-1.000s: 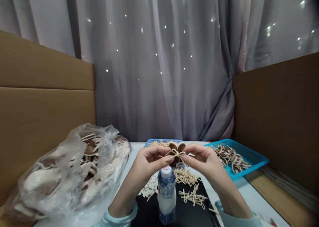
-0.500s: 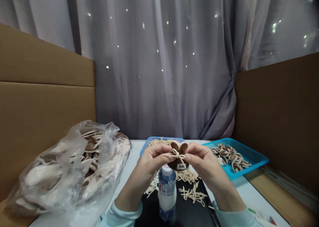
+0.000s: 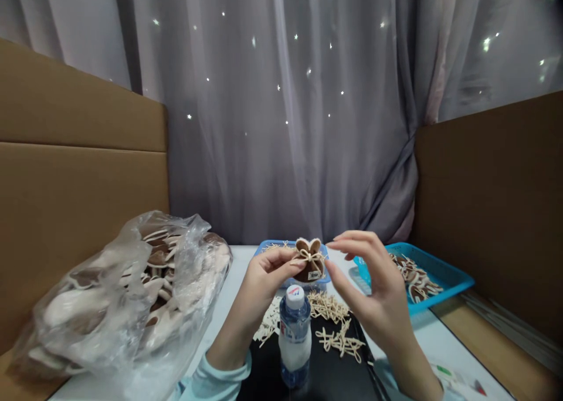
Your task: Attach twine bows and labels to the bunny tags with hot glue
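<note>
Well, left grip (image 3: pixel 299 261) pinches ornament (image 3: pixel 304 272); right grip (image 3: pixel 329 255) open.

Single head-worn view, facing forward and down, hands within close range.

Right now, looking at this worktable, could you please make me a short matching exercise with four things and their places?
Things:
1. Brown eared piece
2. Bottle
3. Clear plastic bag
4. Turquoise basket

Places:
A. At the far left
B. Right of the bottle, holding brown and cream pieces
C. Between the left hand's fingertips
D. Upright on the black surface

Pairs: 1-C, 2-D, 3-A, 4-B
</note>
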